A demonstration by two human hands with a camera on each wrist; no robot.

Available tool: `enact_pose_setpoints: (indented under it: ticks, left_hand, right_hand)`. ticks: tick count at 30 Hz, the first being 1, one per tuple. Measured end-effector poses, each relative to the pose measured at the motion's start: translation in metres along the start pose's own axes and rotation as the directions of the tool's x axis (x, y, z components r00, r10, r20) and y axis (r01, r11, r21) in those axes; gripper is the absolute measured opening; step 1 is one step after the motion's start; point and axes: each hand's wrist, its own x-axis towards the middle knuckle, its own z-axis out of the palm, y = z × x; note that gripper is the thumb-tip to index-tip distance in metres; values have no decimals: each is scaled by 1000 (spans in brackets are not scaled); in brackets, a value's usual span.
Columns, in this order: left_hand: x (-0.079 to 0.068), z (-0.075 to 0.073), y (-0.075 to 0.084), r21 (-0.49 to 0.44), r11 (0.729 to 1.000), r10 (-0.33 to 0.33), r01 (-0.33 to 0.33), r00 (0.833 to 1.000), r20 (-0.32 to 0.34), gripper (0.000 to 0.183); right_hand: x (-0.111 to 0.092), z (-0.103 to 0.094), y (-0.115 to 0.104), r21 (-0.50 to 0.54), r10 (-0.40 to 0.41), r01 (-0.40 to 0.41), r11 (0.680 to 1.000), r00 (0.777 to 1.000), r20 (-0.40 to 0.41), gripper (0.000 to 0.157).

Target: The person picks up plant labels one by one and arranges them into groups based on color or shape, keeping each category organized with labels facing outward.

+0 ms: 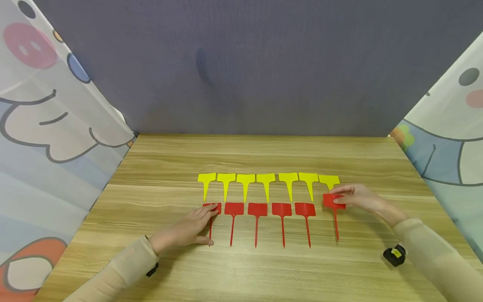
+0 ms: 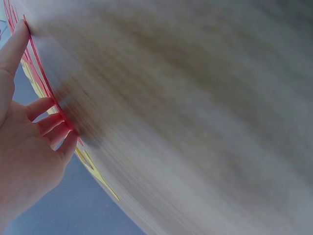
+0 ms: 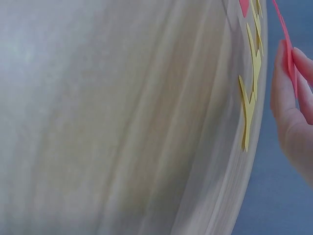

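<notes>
My right hand (image 1: 356, 197) pinches a red plant label (image 1: 329, 201) by its flat head, between thumb and fingers. Its thin spike points down toward me. In the right wrist view that red label (image 3: 289, 58) is clear of the table. The left hand (image 1: 192, 226) rests its fingers on the head of the leftmost red plant label (image 1: 210, 226), with the thumb by its spike tip. Between the hands lies a row of several more red labels (image 1: 258, 209). Behind them runs a row of several yellow T-shaped plant labels (image 1: 266, 178); the right hand partly covers the rightmost yellow label (image 1: 329, 179).
Everything lies on a wood-grain table (image 1: 264, 272). A black object with a yellow patch (image 1: 395, 254) is by the right forearm, and a small black piece (image 1: 152, 269) shows under the left sleeve. A grey panel (image 1: 264, 71) stands behind the table, with cartoon-printed curtains (image 1: 37, 176) at both sides.
</notes>
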Motion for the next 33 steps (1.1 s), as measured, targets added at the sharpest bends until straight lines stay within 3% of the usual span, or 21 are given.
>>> enact_pose_setpoints:
  ticks: [19,33]
  left_hand:
    - [-1,-1,1,2,1000,2,-2,1000,-1,83]
    - [0,1,0,22,1000,-1,1,1000,-2,83]
  right_hand:
    - [-1,13,3,70,36,-39,997,998,54,48]
    - [-3,20,2,-27,68,-68,997,998,1,43]
